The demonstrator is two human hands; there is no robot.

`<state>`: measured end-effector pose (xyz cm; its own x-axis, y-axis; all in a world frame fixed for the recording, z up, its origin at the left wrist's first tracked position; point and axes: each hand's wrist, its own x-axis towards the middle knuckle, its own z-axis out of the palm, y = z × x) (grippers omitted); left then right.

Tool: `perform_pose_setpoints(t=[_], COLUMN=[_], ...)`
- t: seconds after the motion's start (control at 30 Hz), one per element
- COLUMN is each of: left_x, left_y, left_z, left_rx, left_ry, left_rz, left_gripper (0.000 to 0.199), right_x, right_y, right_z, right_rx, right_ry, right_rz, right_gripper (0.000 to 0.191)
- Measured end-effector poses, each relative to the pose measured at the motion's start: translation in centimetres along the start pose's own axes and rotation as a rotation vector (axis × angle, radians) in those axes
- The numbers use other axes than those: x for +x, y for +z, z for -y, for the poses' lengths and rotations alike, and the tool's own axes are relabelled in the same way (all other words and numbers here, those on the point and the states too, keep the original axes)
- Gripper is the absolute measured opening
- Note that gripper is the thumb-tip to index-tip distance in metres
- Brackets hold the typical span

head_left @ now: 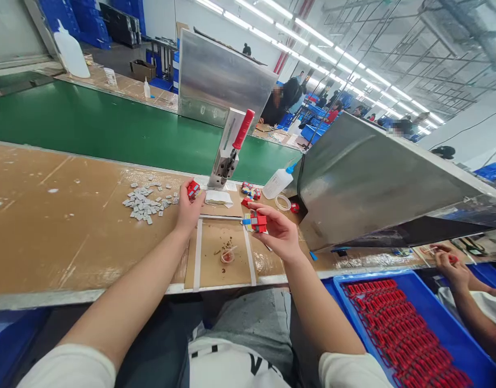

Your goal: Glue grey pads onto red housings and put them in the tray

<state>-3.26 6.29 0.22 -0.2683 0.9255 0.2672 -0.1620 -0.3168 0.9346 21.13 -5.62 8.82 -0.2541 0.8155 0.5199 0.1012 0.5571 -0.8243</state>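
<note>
My left hand (pixel 188 207) is closed around a small red plastic part (pixel 193 189) with a grey patch, at the left edge of a folded white cloth (pixel 218 198). In my right hand (pixel 283 233) I grip a blocky red toy-like piece (pixel 256 222) with grey, blue and yellow bits, held above the bench. Behind that hand lie several similar red pieces (pixel 251 189). A toggle clamp (pixel 227 156) with a red handle stands upright just beyond the cloth. To the left of my left hand, small grey plates (pixel 145 202) are scattered in a loose pile.
A small cup (pixel 227 255) with a stick sits on taped cardboard (pixel 209 245). A blue-tipped bottle (pixel 277 183) leans beside a clear ring (pixel 282 202). Metal panels (pixel 377 178) flank the bench; a green conveyor (pixel 122 121) runs behind. A blue crate (pixel 445 307) holds red parts; a co-worker's hands (pixel 452 267) are at right.
</note>
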Motion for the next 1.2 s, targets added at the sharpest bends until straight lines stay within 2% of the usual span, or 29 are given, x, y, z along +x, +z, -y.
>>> perform_pose_setpoints(t=[0.17,0.27,0.4,0.5,0.57,0.63,0.7,0.83,0.9,0.97,1.0,1.07,1.2], left_x=[-0.2,-0.3,-0.5,-0.5,-0.1,0.8,2.2,4.8,5.5,5.7,5.7,5.6,5.4], left_y=[0.0,0.0,-0.2,-0.5,-0.7,-0.6,-0.2,1.3,1.9,2.3,2.3,2.3,2.1], left_z=[-0.2,-0.5,-0.5,-0.4,-0.5,-0.8,-1.0,-0.6,0.0,0.6,0.8,1.3,2.2], left_rx=[0.106,0.181,0.261,0.350,0.456,0.583,0.670,0.572,0.497,0.476,0.476,0.463,0.392], left_ry=[0.094,0.127,0.108,0.074,0.049,0.032,0.036,0.012,-0.007,-0.006,-0.004,-0.004,-0.005], left_rz=[0.052,0.080,0.137,0.205,0.259,0.320,0.381,0.474,0.511,0.542,0.549,0.551,0.564], left_gripper=[0.059,0.056,0.053,0.048,0.045,0.043,0.042,0.041,0.042,0.042,0.042,0.044,0.046], right_x=[-0.6,-1.9,-5.4,-7.6,-7.7,-5.7,-1.5,11.8,18.3,22.6,23.6,23.2,16.1], right_y=[-0.8,-1.5,-2.0,-2.4,-3.0,-3.8,-4.4,-4.1,-3.1,-1.8,-1.1,0.3,1.8], right_z=[-0.8,-1.9,-4.8,-6.7,-6.7,-5.7,-4.1,-2.7,-3.0,-3.2,-3.0,-2.2,0.2], right_rx=[-0.070,-0.217,-0.417,-0.456,-0.471,-0.481,-0.480,-0.442,-0.377,-0.321,-0.304,-0.298,-0.445], right_ry=[-0.047,0.038,0.221,0.242,0.211,0.151,0.057,-0.171,-0.228,-0.240,-0.246,-0.273,-0.399], right_rz=[0.021,0.092,0.197,0.245,0.269,0.258,0.175,-0.114,-0.157,-0.128,-0.114,-0.104,-0.095], right_gripper=[0.047,0.051,0.054,0.051,0.053,0.059,0.061,0.059,0.070,0.077,0.077,0.068,0.039])
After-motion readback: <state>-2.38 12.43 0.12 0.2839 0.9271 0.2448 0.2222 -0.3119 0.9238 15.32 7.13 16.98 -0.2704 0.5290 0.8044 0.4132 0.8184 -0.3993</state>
